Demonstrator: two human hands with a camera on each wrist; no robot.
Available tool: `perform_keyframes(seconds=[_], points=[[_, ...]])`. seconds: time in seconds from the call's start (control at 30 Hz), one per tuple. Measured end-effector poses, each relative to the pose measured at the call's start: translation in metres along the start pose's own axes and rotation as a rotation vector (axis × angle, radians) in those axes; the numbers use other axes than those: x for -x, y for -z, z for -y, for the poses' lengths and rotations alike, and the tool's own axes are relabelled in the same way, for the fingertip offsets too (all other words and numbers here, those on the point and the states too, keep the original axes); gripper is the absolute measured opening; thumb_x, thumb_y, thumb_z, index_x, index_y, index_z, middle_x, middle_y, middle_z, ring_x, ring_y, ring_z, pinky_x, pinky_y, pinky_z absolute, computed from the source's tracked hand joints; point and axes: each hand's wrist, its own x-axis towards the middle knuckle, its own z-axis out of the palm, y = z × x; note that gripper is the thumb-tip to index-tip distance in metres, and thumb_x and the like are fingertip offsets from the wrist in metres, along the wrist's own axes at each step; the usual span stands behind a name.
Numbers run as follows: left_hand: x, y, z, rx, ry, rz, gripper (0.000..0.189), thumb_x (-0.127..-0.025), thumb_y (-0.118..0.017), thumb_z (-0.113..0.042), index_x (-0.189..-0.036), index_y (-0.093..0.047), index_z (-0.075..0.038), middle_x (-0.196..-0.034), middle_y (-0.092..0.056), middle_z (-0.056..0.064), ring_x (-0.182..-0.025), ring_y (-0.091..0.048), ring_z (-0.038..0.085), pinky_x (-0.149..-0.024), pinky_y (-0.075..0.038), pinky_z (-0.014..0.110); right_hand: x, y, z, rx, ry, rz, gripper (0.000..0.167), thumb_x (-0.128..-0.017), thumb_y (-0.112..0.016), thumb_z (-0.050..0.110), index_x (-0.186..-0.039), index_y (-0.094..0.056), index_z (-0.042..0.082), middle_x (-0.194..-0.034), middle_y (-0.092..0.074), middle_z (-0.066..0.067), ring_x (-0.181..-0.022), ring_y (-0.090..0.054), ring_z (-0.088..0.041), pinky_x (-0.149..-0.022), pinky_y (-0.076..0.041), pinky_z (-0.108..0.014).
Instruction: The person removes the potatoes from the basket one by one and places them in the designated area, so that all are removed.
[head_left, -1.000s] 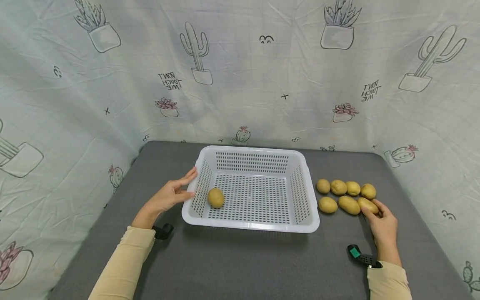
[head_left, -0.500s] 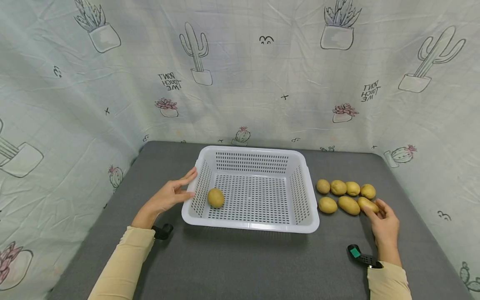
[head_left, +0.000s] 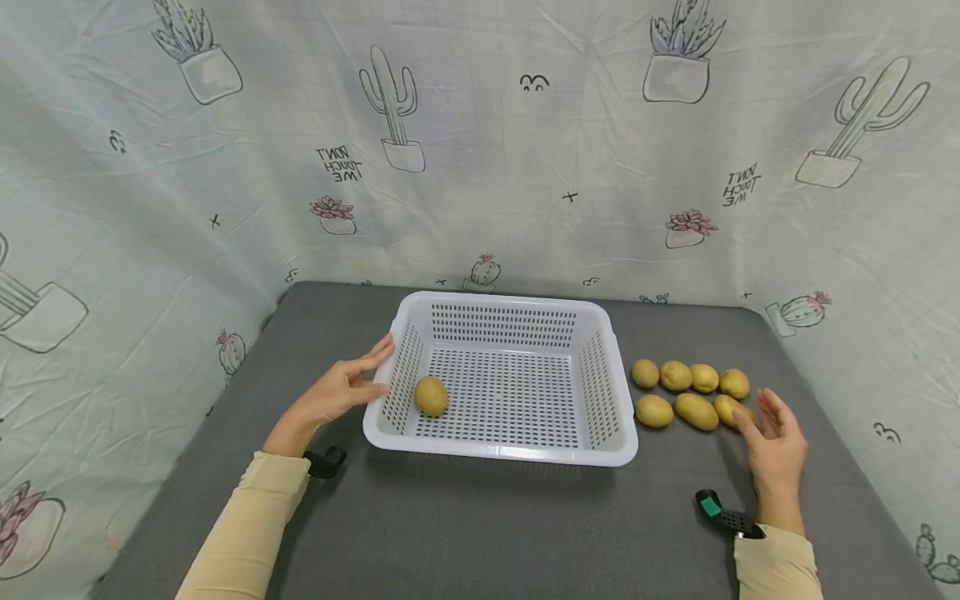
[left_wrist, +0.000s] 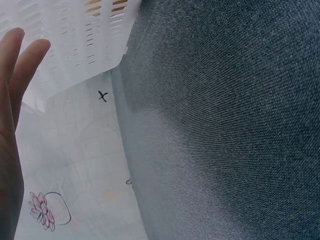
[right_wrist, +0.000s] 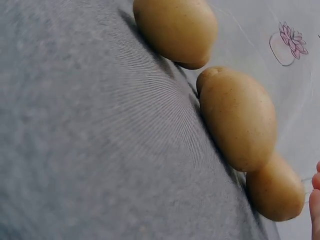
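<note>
Potatoes and basket: your hands at either side.
Your right hand (head_left: pixel 776 446) is hovering open, touching the nearest potato (head_left: pixel 731 409); your left hand (head_left: pixel 337 392), fingers straight, is resting against the basket (head_left: pixel 622 417) holding one potato (head_left: pixel 431 395).

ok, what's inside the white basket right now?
One potato lies on the floor of the white basket, near its left wall. The rest of the perforated floor is in view with nothing else on it; nothing covers it.

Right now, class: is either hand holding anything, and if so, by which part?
Nothing is held. The left hand rests with straight fingers against the left wall of the basket. The right hand is open beside the nearest potato, not gripping it.
</note>
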Motion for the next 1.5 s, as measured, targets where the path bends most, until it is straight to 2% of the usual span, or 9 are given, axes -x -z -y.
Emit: perform_keyframes(seconds=[0.2, 0.37, 0.53, 0.63, 0.83, 1.03, 1.13, 1.33, 1.5], points=[[0.001, 0.000, 0.000, -0.010, 0.004, 0.004, 0.075, -0.090, -0.063, -0.005, -0.150, -0.018, -0.003, -0.160, 0.003, 0.002, -0.135, -0.031, 0.041, -0.087, -0.048, 0.019, 0.003, -0.005, 0.015, -0.054, 0.051, 0.087, 0.055, -0.083, -0.067, -0.006, -0.135, -0.049, -0.002, -0.124, -0.056, 0.008, -0.115, -0.051, 0.001, -0.099, -0.036, -0.011], [0.001, 0.001, -0.001, -0.008, 0.003, 0.007, 0.075, -0.090, -0.063, -0.005, -0.150, -0.017, -0.003, -0.160, 0.003, 0.003, -0.136, -0.029, 0.040, -0.086, -0.048, 0.018, 0.007, -0.011, 0.033, -0.171, 0.111, 0.278, 0.057, -0.084, -0.064, -0.010, -0.137, -0.044, -0.006, -0.129, -0.055, 0.007, -0.119, -0.049, 0.001, -0.099, -0.034, -0.008], [0.000, 0.001, 0.000, -0.008, 0.010, 0.003, 0.075, -0.090, -0.063, -0.006, -0.150, -0.018, -0.005, -0.160, 0.002, 0.001, -0.134, -0.033, 0.039, -0.086, -0.049, 0.019, 0.011, -0.017, 0.053, -0.297, 0.258, 0.468, 0.056, -0.084, -0.058, -0.016, -0.138, -0.040, -0.011, -0.133, -0.053, 0.002, -0.124, -0.047, -0.003, -0.102, -0.033, -0.010], [0.000, 0.001, 0.000, -0.023, 0.011, -0.002, 0.076, -0.090, -0.064, -0.007, -0.150, -0.018, -0.006, -0.160, 0.002, 0.001, -0.134, -0.033, 0.040, -0.086, -0.048, 0.019, 0.012, -0.020, 0.066, -0.336, 0.325, 0.537, 0.057, -0.084, -0.056, -0.019, -0.138, -0.039, -0.012, -0.136, -0.051, -0.003, -0.127, -0.046, -0.006, -0.104, -0.032, -0.013], [0.000, 0.001, 0.000, -0.040, -0.003, -0.004, 0.075, -0.090, -0.063, -0.006, -0.150, -0.018, -0.004, -0.160, 0.001, 0.003, -0.134, -0.034, 0.039, -0.086, -0.048, 0.019, 0.012, -0.027, 0.098, -0.397, 0.379, 0.657, 0.057, -0.085, -0.053, -0.020, -0.139, -0.035, -0.013, -0.140, -0.049, -0.006, -0.131, -0.044, -0.009, -0.105, -0.032, -0.015], [0.000, 0.003, 0.001, -0.018, -0.013, 0.018, 0.075, -0.090, -0.063, -0.006, -0.150, -0.017, -0.003, -0.160, 0.003, 0.003, -0.132, -0.038, 0.034, -0.086, -0.049, 0.020, 0.014, -0.047, 0.134, -0.573, 0.480, 0.812, 0.056, -0.085, -0.050, -0.022, -0.137, -0.031, -0.020, -0.143, -0.044, -0.019, -0.135, -0.041, -0.019, -0.109, -0.030, -0.022], [-0.001, 0.004, 0.000, -0.011, -0.018, 0.024, 0.075, -0.091, -0.063, -0.007, -0.150, -0.017, -0.004, -0.160, 0.003, 0.003, -0.129, -0.041, 0.034, -0.086, -0.049, 0.020, 0.018, -0.062, 0.151, -0.628, 0.518, 0.874, 0.056, -0.085, -0.052, -0.021, -0.136, -0.031, -0.021, -0.143, -0.043, -0.021, -0.136, -0.040, -0.021, -0.110, -0.030, -0.024], [-0.001, 0.005, -0.001, -0.017, -0.011, 0.022, 0.075, -0.090, -0.063, -0.008, -0.150, -0.018, -0.005, -0.160, 0.003, 0.003, -0.124, -0.048, 0.035, -0.085, -0.050, 0.021, 0.030, -0.096, 0.183, -0.593, 0.605, 0.958, 0.056, -0.085, -0.058, -0.015, -0.135, -0.033, -0.020, -0.143, -0.042, -0.022, -0.136, -0.038, -0.023, -0.111, -0.029, -0.027], [0.000, 0.002, 0.000, 0.001, -0.001, 0.017, 0.075, -0.091, -0.063, -0.008, -0.150, -0.018, -0.006, -0.160, 0.003, 0.002, -0.124, -0.049, 0.029, -0.086, -0.049, 0.021, 0.039, -0.125, 0.202, -0.430, 0.627, 0.970, 0.057, -0.086, -0.061, -0.010, -0.138, -0.039, -0.010, -0.142, -0.042, -0.022, -0.135, -0.040, -0.022, -0.111, -0.030, -0.028]])
